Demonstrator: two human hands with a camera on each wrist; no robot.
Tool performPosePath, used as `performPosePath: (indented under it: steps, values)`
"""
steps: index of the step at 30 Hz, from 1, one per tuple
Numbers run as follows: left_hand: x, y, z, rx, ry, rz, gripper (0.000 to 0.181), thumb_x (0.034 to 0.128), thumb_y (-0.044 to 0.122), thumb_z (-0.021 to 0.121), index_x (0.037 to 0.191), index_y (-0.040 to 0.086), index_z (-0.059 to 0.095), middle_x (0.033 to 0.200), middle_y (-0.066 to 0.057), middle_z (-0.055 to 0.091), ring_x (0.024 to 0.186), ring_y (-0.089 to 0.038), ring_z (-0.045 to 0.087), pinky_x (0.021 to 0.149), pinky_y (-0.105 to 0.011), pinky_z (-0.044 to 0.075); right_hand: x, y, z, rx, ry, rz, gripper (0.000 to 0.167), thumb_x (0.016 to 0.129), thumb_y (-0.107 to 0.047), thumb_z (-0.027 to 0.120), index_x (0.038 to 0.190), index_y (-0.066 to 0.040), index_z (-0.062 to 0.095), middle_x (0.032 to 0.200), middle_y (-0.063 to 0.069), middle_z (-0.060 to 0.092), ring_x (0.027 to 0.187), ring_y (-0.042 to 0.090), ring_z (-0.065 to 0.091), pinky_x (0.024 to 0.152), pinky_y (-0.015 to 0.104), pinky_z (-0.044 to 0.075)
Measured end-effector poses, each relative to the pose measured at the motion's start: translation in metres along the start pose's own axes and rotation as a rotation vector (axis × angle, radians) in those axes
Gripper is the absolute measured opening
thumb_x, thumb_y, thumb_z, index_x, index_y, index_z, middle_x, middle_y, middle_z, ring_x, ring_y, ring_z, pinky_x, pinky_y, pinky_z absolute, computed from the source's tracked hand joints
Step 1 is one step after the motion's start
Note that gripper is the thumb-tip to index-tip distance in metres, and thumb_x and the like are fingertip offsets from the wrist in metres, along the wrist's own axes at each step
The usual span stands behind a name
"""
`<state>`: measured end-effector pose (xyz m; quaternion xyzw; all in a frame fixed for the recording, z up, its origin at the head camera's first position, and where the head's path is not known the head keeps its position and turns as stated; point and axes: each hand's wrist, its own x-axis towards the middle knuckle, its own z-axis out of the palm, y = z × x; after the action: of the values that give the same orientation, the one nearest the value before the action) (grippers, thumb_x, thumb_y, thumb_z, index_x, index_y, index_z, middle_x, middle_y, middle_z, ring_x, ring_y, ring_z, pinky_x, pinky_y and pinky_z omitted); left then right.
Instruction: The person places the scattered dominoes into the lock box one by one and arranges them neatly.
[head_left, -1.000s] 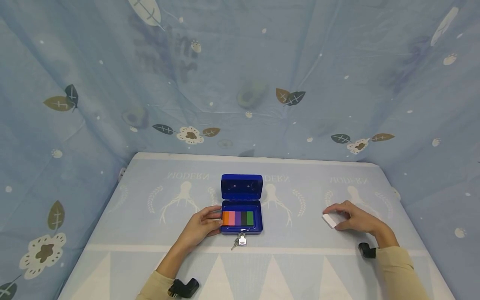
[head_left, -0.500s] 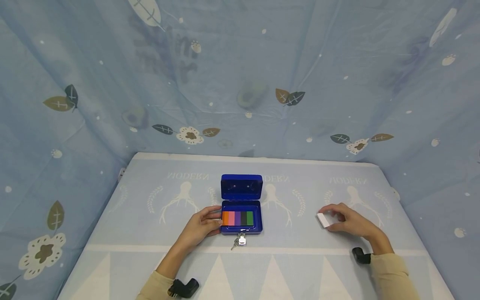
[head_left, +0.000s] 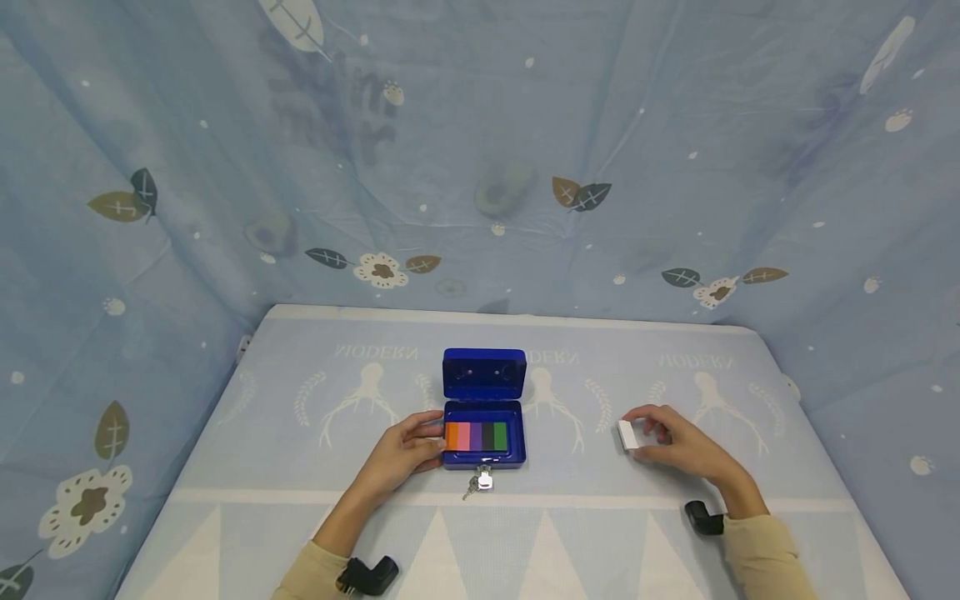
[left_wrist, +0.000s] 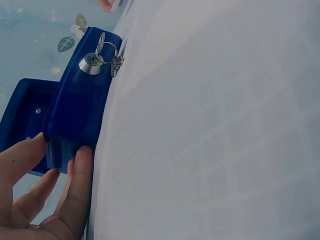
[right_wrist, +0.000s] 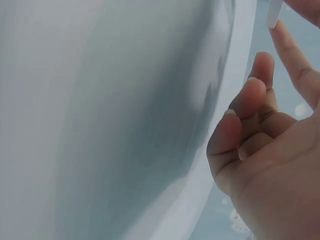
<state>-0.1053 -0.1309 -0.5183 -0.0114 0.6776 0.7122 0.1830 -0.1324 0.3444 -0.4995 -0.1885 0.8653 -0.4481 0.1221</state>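
Observation:
A blue metal cash box (head_left: 486, 461) stands on the table with its lid (head_left: 483, 373) raised at the back. Side by side inside it lie several coloured blocks (head_left: 476, 437): orange, pink, purple, dark and green. A silver lock with keys (head_left: 480, 480) sits at its front. My left hand (head_left: 406, 450) holds the box's left end, its thumb on the rim and fingertips against the side wall (left_wrist: 70, 105). To the right of the box, my right hand (head_left: 678, 442) pinches a white rectangular block (head_left: 628, 435) between thumb and forefinger; its other fingers are curled in.
A patterned cloth covers the table (head_left: 585, 542), whose far edge meets a blue printed curtain (head_left: 450, 150). Curtain also hangs at both sides. Black wrist cameras (head_left: 369, 577) are worn on both arms.
My right hand has moved left toward the box, bringing the white block with it and turning it more upright. The left hand and the box have stayed put.

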Motion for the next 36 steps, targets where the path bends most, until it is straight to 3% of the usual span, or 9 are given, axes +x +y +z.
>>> performPosePath:
  steps: [18,36]
  values:
    - [0.001,-0.001,0.000,0.003,0.013,0.000,0.057,0.0914,0.003,0.071,0.144,0.002,0.050,0.127,-0.024,0.058,0.106,-0.028,0.065,0.084,-0.039,0.059,0.016,-0.025,0.040,-0.030,0.042,-0.119,0.047,0.083,-0.013,0.083,0.125,-0.012,0.062,0.096,0.012,0.051,0.080,0.027,0.044,0.065,0.035,0.040]
    - [0.001,-0.002,0.000,-0.006,0.008,0.000,0.057,0.0914,0.004,0.072,0.144,0.001,0.049,0.126,-0.023,0.059,0.107,-0.031,0.065,0.084,-0.041,0.059,0.036,-0.041,0.066,-0.028,0.028,-0.157,0.047,0.082,-0.018,0.085,0.124,-0.017,0.063,0.095,0.008,0.054,0.080,0.026,0.047,0.068,0.036,0.041]
